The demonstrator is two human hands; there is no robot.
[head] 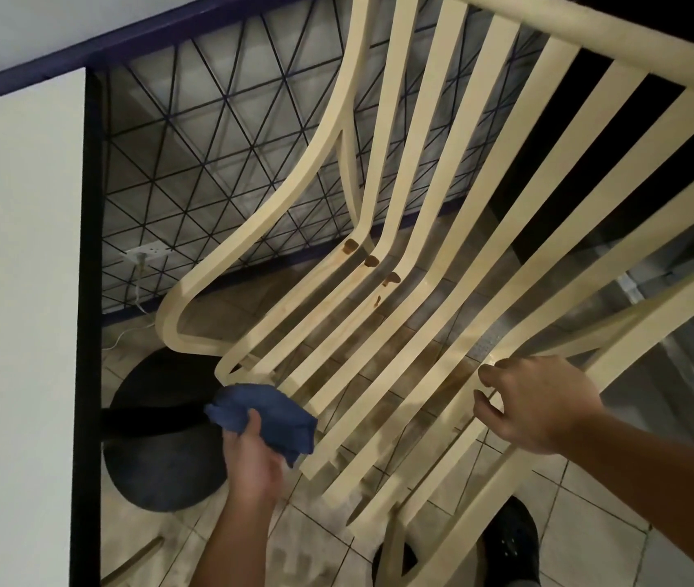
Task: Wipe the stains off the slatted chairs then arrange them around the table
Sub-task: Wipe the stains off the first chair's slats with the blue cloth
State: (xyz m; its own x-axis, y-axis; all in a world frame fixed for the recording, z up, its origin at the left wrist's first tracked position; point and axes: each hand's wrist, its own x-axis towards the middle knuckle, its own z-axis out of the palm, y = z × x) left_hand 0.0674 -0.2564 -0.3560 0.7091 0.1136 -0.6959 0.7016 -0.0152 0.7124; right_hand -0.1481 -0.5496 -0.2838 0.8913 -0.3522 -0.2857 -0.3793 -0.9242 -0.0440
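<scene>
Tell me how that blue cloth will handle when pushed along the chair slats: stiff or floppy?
Probably floppy: the blue cloth bunches in folds in the left hand. Likely light, since thumb and fingers alone hold it. It may sag into the open gaps between the slats of the chair, so it would need pressing flat.

Slatted chair (pixel 557 74): cream, upright, with curved slats running unbroken from backrest into seat. Brown stains (pixel 371 261): three blotches on adjacent slats at the seat-back bend, with faint streaks below. Blue cloth (pixel 269 413): bunched, at the seat's front-left corner.
</scene>
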